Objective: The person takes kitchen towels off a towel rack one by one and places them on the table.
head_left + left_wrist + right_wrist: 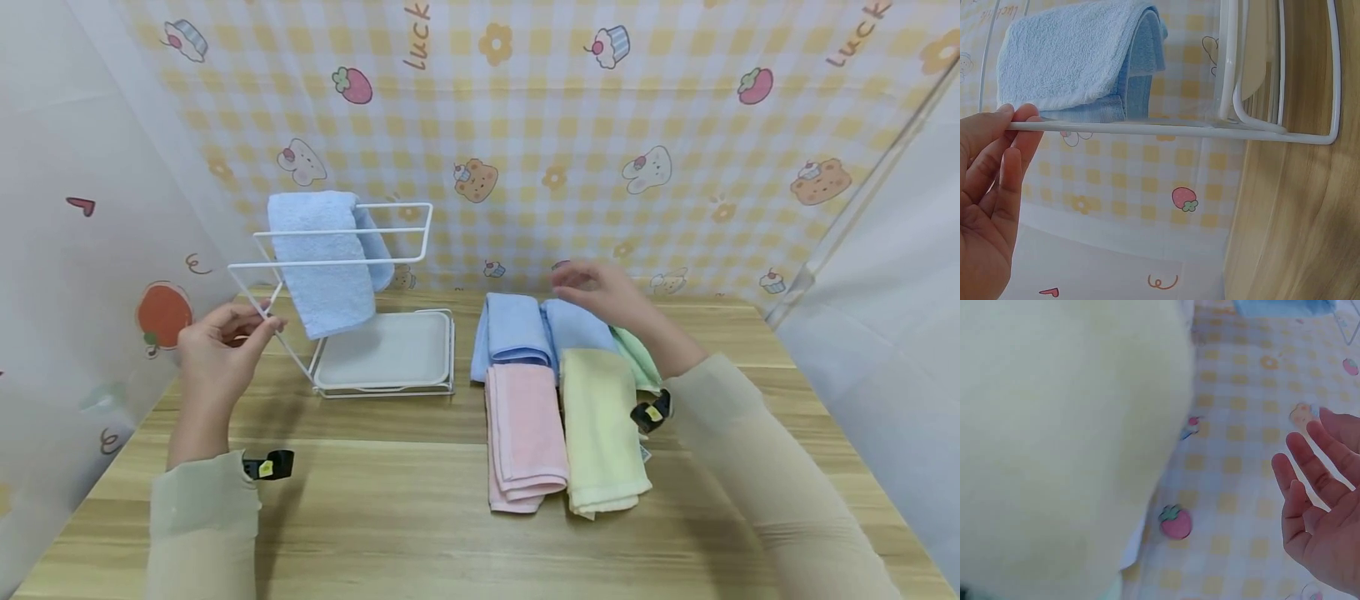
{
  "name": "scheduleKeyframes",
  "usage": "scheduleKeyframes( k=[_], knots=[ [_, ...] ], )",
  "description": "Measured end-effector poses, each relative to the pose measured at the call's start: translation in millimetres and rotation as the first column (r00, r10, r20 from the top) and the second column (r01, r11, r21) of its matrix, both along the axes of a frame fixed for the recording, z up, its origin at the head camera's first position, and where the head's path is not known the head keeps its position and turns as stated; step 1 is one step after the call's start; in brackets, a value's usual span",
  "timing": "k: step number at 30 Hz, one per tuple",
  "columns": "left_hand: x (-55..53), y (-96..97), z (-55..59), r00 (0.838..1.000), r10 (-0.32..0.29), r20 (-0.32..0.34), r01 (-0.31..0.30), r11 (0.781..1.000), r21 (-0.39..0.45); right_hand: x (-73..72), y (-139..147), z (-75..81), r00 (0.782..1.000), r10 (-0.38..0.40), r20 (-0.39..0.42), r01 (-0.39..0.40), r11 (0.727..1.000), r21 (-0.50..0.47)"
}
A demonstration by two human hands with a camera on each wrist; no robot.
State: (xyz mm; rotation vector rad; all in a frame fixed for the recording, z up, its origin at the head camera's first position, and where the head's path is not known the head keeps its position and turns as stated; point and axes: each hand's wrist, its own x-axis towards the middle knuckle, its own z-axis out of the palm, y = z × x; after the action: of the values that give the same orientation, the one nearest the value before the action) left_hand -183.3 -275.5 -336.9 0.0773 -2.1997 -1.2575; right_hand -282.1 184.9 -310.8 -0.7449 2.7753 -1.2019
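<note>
My left hand (225,342) pinches a side upright of a white wire rack (401,262) between thumb and fingers; the left wrist view shows this wire close up. Over the rack's upper bars hangs a light blue towel (318,296). My right hand (596,292) is raised over the back of the folded towels, fingers spread and loosely bent, with nothing in them. Below it lie two blue towels (517,327), a yellow towel (603,425) and a partly covered green towel (637,358). A pink towel (528,429) lies left of the yellow one.
A pale tray (386,350) sits in the rack's base on the wooden table (360,517). Behind stands a checked, patterned curtain (525,150). White sheets (75,275) close off both sides. Black wrist cameras (651,411) are strapped to the sleeves.
</note>
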Motion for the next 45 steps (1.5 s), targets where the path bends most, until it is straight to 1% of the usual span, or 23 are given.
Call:
scheduleKeyframes(
  k=[5,8,13,16,20,23,26,30,32,35,38,40,43,45],
  knots=[
    [-0.4,2.5,-0.4,1.0,-0.002,0.016,0.002,1.0,0.006,-4.5,-23.5,20.2,0.999,0.013,-0.038,-0.014,1.0,-0.026],
    [-1.3,3.7,-0.3,1.0,-0.012,-0.002,0.012,1.0,0.002,-6.5,-35.8,32.3,0.998,0.015,-0.058,-0.018,0.998,-0.06],
    [-3.0,5.1,1.6,0.999,-0.039,-0.034,0.038,0.999,-0.022,-7.9,-53.8,53.1,0.997,-0.007,-0.08,-0.003,0.993,-0.118],
    [-4.0,5.3,1.8,0.999,-0.042,-0.026,0.041,0.999,-0.025,-9.0,-64.6,65.6,0.995,0.002,-0.099,-0.016,0.99,-0.14],
    [-5.5,5.5,0.9,0.999,-0.034,-0.014,0.033,0.999,-0.023,-14.2,-80.1,78.4,0.993,0.02,-0.119,-0.038,0.988,-0.151],
    [-6.6,5.7,-0.6,1.0,-0.03,-0.005,0.03,0.999,-0.024,-19.2,-92.6,85.7,0.994,0.022,-0.109,-0.039,0.988,-0.152],
    [-7.1,5.3,-2.6,0.999,-0.032,0.0,0.032,0.999,-0.022,-23.5,-107.8,92.5,0.993,0.029,-0.116,-0.046,0.989,-0.141],
    [-5.8,4.3,-3.1,0.999,-0.025,-0.023,0.025,0.999,-0.032,-25.4,-131.3,101.5,0.987,0.086,-0.134,-0.104,0.985,-0.134],
    [-4.8,4.1,-2.5,0.999,-0.021,-0.027,0.019,0.999,-0.043,-24.7,-142.2,105.1,0.984,0.12,-0.13,-0.138,0.98,-0.142],
    [-3.5,4.4,-1.9,1.0,-0.016,-0.008,0.015,0.998,-0.053,-22.9,-155.8,109.2,0.98,0.154,-0.125,-0.17,0.976,-0.134],
    [-2.0,5.3,-2.9,1.0,-0.014,0.021,0.015,0.999,-0.038,-21.2,-167.3,112.4,0.97,0.196,-0.142,-0.211,0.972,-0.101],
    [-1.1,5.4,-3.6,1.0,-0.01,0.025,0.011,0.999,-0.031,-20.8,-175.1,114.7,0.964,0.221,-0.145,-0.234,0.969,-0.076],
    [-0.5,4.2,-2.9,1.0,-0.005,-0.003,0.005,1.0,-0.024,-21.8,-188.2,118.1,0.955,0.248,-0.165,-0.257,0.965,-0.041],
    [-0.7,2.8,-1.8,1.0,0.0,-0.023,0.0,1.0,-0.021,-24.0,-197.0,119.5,0.953,0.254,-0.164,-0.261,0.965,-0.02]
  ],
)
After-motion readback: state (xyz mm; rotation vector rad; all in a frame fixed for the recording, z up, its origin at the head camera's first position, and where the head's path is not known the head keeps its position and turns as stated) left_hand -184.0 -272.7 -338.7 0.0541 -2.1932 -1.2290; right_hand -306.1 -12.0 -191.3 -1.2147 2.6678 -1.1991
